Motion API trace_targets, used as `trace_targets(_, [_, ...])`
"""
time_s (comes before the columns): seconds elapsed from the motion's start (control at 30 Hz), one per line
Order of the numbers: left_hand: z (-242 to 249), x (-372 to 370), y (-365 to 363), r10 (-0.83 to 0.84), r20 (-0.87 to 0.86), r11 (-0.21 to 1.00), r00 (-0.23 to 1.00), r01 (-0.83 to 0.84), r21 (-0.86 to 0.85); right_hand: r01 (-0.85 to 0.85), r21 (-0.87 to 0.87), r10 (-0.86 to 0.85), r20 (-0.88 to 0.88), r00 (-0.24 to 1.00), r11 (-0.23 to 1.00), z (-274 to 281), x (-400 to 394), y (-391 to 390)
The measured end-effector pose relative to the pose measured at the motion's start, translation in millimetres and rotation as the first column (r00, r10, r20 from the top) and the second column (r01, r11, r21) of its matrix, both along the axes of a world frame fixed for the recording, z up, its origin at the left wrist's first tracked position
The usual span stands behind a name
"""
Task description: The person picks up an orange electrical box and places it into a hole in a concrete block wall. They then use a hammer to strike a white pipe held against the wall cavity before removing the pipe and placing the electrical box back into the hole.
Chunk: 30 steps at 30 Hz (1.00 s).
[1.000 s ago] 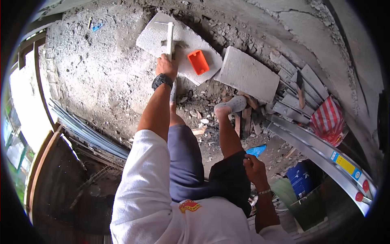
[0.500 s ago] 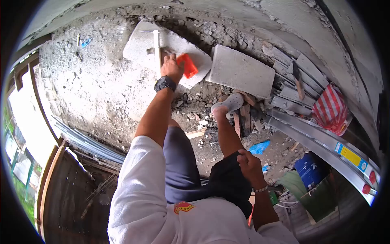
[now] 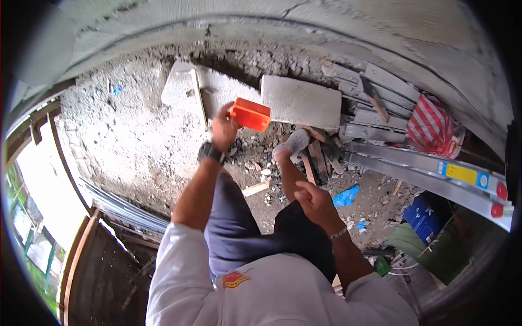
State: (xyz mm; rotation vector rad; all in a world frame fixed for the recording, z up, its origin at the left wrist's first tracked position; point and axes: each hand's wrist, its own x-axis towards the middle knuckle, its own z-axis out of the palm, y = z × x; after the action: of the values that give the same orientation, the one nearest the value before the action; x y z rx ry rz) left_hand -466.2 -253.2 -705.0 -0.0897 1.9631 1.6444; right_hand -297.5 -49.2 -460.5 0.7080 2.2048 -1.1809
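My left hand (image 3: pixel 223 129), with a black watch on its wrist, grips an orange plastic box (image 3: pixel 252 115) by its left end. The box is up off the slabs, its hollow side tilted toward me. Beyond the hand, a T-shaped tool with a long pale handle (image 3: pixel 199 98) lies on a flat whitish slab (image 3: pixel 228 86). A second, rectangular slab (image 3: pixel 302 101) sits to its right, partly behind the box in this view. My right hand (image 3: pixel 318 207) hovers over my right thigh with loosely bent fingers, one pointing left, and holds nothing visible.
An aluminium ladder (image 3: pixel 413 163) lies at the right, near a red-striped bag (image 3: pixel 432 125) and stacked grey strips (image 3: pixel 375 117). Rubble and wood scraps (image 3: pixel 318 157) lie around my foot. Long metal rods (image 3: pixel 125 204) are at the left. A concrete wall (image 3: pixel 326 32) rises beyond.
My left hand has picked the orange box up off the slab and drawn it toward me. My right hand has moved a little left and forward, and the view has shifted.
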Motion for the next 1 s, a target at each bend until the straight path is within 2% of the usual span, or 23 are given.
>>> trace_targets(0.07, [102, 6, 30, 0.1, 0.053, 0.971, 0.994, -0.109, 0.212, -0.015, -0.114, -0.001, -0.139, 0.99, 0.993, 26, -20, 2])
trace_targets(0.1, [128, 16, 37, 0.078, -0.044, 0.984, 0.996, -0.07, 0.161, 0.039, -0.21, -0.076, -0.168, 0.983, 0.977, 36, -23, 2])
trace_targets(0.17, [186, 30, 63, 0.081, -0.15, 0.982, 0.985, -0.053, 0.183, 0.163, -0.362, -0.251, -0.211, 0.945, 0.918, 61, -28, 7])
trace_targets(0.2, [219, 39, 80, 0.101, -0.145, 0.967, 0.984, -0.062, 0.248, 0.211, -0.454, -0.352, -0.251, 0.902, 0.865, 81, -35, 12])
trace_targets(0.23, [263, 47, 100, 0.156, -0.068, 0.919, 0.986, -0.119, 0.376, 0.206, -0.515, -0.402, -0.305, 0.863, 0.832, 82, -33, 19])
trace_targets(0.27, [306, 51, 120, 0.189, 0.019, 0.856, 0.982, -0.174, 0.486, 0.205, -0.518, -0.392, -0.28, 0.876, 0.83, 105, -36, 33])
trace_targets(0.3, [335, 52, 137, 0.16, -0.029, 0.847, 0.987, -0.122, 0.517, 0.26, -0.547, -0.469, -0.286, 0.835, 0.796, 128, -41, 45])
trace_targets(0.37, [384, 52, 161, 0.171, -0.028, 0.833, 0.985, -0.129, 0.538, 0.322, -0.656, -0.599, -0.252, 0.76, 0.683, 179, -43, 65])
trace_targets(0.47, [429, 53, 192, 0.072, -0.324, 0.854, 0.943, 0.11, 0.509, 0.352, -0.813, -0.777, -0.183, 0.602, 0.464, 210, -32, 90])
trace_targets(0.53, [468, 56, 208, 0.023, -0.301, 0.83, 0.953, 0.15, 0.537, 0.294, -0.88, -0.825, -0.169, 0.539, 0.372, 229, -26, 109])
trace_targets(0.6, [491, 59, 223, -0.054, -0.481, 0.838, 0.875, 0.302, 0.454, 0.256, -0.92, -0.861, -0.143, 0.489, 0.298, 255, -22, 125])
trace_targets(0.63, [499, 58, 228, -0.099, -0.526, 0.858, 0.845, 0.34, 0.386, 0.251, -0.925, -0.864, -0.135, 0.484, 0.285, 267, -20, 132])
trace_targets(0.73, [530, 53, 247, -0.154, -0.596, 0.846, 0.788, 0.417, 0.332, 0.203, -0.928, -0.845, -0.174, 0.506, 0.312, 294, -20, 160])
trace_targets(0.87, [560, 44, 262, -0.214, -0.68, 0.862, 0.701, 0.464, 0.207, 0.15, -0.946, -0.848, -0.178, 0.499, 0.287, 302, -22, 182])
trace_targets(0.93, [573, 35, 273, -0.182, -0.717, 0.854, 0.673, 0.47, 0.224, 0.131, -0.956, -0.84, -0.158, 0.52, 0.262, 311, -36, 200])
trace_targets(1.0, [580, 24, 281, -0.206, -0.809, 0.873, 0.55, 0.476, 0.102, 0.072, -0.96, -0.839, -0.199, 0.506, 0.272, 320, -50, 212])
